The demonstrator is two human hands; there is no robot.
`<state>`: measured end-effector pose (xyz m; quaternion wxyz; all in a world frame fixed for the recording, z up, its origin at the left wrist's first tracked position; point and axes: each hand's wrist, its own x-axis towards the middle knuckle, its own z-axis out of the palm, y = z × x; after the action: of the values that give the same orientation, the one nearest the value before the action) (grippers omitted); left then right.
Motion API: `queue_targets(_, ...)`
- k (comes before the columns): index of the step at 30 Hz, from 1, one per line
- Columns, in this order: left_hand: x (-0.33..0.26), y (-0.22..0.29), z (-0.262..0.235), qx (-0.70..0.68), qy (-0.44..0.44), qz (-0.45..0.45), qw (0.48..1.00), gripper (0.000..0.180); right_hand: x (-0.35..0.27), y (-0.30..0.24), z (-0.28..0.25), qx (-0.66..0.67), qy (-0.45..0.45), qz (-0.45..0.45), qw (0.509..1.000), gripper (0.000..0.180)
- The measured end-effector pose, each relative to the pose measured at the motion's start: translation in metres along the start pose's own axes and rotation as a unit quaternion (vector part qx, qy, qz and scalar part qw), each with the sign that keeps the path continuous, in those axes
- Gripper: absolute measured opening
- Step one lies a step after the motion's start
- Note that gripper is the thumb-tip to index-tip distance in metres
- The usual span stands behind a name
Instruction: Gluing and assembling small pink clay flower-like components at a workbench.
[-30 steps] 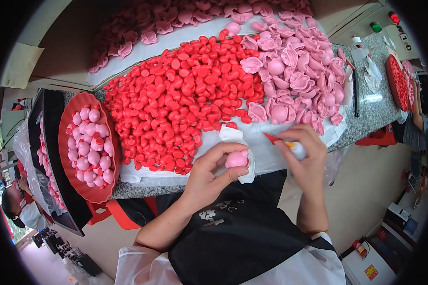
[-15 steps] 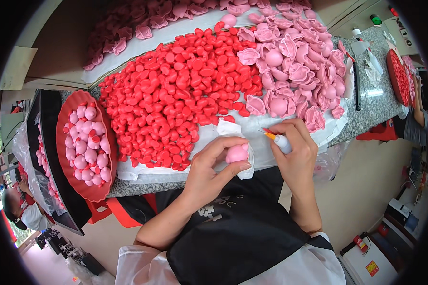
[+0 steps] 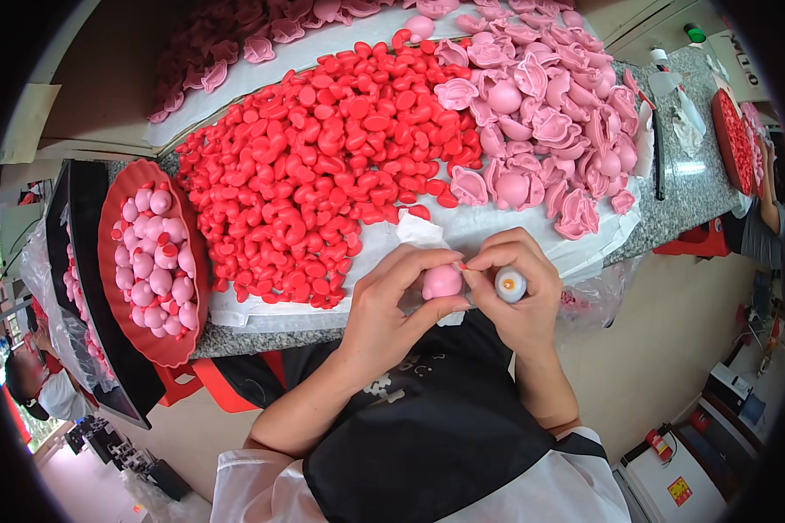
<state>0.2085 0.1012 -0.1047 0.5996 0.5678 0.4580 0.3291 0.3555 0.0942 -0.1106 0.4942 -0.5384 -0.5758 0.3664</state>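
Observation:
Low over the near edge of the table, my left hand is closed, holding a smooth pink rounded plastic piece between thumb and fingers. My right hand is wrapped round a small white squeeze bottle, its orange nozzle facing up. The thumb and forefinger of that hand meet at the right side of the pink piece; whether they pinch anything small there is hidden. A folded white cloth shows behind and below my hands. Just beyond lies a big heap of red curved pieces.
Open pink shells are piled at the far right of the table. On the left, a red scalloped tray holds pink pieces with red parts on them, beside a black-framed panel. Bottles stand at the right back.
My right hand has moved left to the pink piece, and the bottle has turned from pointing left to nozzle up in the palm. The left hand keeps hold of the piece.

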Motion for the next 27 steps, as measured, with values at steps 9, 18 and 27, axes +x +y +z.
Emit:
queue_targets(9, 0.006, -0.003, 0.013, 0.069, 0.01, 0.027, 0.997, 0.036, 0.0, 0.011, -0.018, 0.026, -0.008, 0.035, 0.999, 0.014)
queue_targets(18, 0.011, -0.002, 0.026, 0.09, 0.009, 0.039, 0.995, 0.035, -0.002, 0.021, -0.029, 0.004, -0.02, -0.013, 1.0, 0.015)
queue_targets(27, 0.011, 0.002, 0.034, 0.111, 0.018, 0.057, 0.992, 0.034, 0.0, 0.015, -0.037, 0.006, -0.028, -0.02, 0.999, 0.014)
